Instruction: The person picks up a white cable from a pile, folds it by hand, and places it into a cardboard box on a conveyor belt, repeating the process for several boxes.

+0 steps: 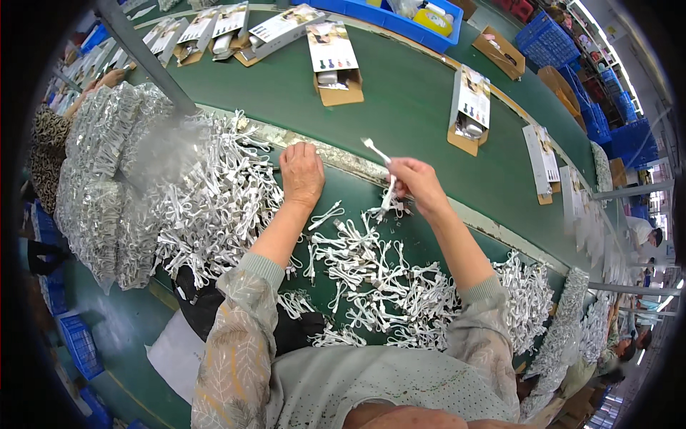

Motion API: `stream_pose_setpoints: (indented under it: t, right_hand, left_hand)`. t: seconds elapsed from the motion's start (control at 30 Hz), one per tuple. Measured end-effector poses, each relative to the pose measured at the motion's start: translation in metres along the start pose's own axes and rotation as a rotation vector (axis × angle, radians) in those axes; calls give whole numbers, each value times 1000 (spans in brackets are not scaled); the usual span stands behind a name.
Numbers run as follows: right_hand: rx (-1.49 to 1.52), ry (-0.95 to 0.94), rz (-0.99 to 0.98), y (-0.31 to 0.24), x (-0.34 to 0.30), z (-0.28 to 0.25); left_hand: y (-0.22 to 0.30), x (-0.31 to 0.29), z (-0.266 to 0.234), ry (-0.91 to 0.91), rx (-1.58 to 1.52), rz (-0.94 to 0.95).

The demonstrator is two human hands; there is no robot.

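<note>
My right hand (416, 184) pinches a short white charging cable (379, 151); one plug end sticks up over the conveyor's edge and the rest hangs below my fingers. Further left, my left hand (301, 176) is closed, its fingers curled together at the worn pale ledge (350, 163). What lies under those fingertips is hidden. A large heap of bundled white cables (214, 200) rises beside my left hand. Below and between my forearms a looser spread of white cables (379, 279) covers the green bench, running on towards another pile (525, 293) at the right.
Beyond the ledge runs a green conveyor (400, 107) bearing open boxes (334, 61) with printed lids. Stacked clear bags of cables (100, 186) stand at the left. A blue tray (400, 18) sits past the conveyor. A metal post (146, 61) slants across at upper left, near another person's hand (111, 79).
</note>
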State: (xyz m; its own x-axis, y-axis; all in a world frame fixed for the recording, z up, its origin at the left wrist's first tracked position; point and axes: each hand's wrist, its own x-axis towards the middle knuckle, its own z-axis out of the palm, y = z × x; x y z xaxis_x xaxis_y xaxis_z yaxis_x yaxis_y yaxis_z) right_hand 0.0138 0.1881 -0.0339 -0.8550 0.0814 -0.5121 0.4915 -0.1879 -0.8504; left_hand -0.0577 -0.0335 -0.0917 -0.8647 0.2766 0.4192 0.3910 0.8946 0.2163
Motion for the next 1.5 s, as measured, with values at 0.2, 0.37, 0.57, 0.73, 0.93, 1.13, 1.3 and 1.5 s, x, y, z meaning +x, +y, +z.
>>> stream_pose_setpoints:
  t: [0.2, 0.37, 0.57, 0.73, 0.93, 1.13, 1.3, 1.5]
  right_hand:
    - [125, 197, -132, -20, 103, 30]
    - [185, 540, -132, -36, 185, 29]
    - [342, 338, -70, -21, 176, 6]
    - [340, 317, 48, 8, 117, -40]
    - [-14, 308, -452, -39, 99, 15]
    - [-1012, 426, -1378, -72, 144, 86]
    - [-1659, 388, -1222, -67, 208, 107]
    - [-2001, 286, -720, -46, 236, 66]
  left_hand:
    - [-5, -2, -3, -29, 22, -17]
    - [5, 0, -2, -31, -3, -2]
    - [-4, -2, -2, -22, -24, -5]
    - [-2, 2, -4, -22, -22, -15]
    - [-2, 0, -2, -20, -13, -10]
    - [-1, -1, -5, -46, -33, -18]
    - [-2, -2, -6, -33, -47, -22]
    - [2, -1, -1, -34, -46, -6]
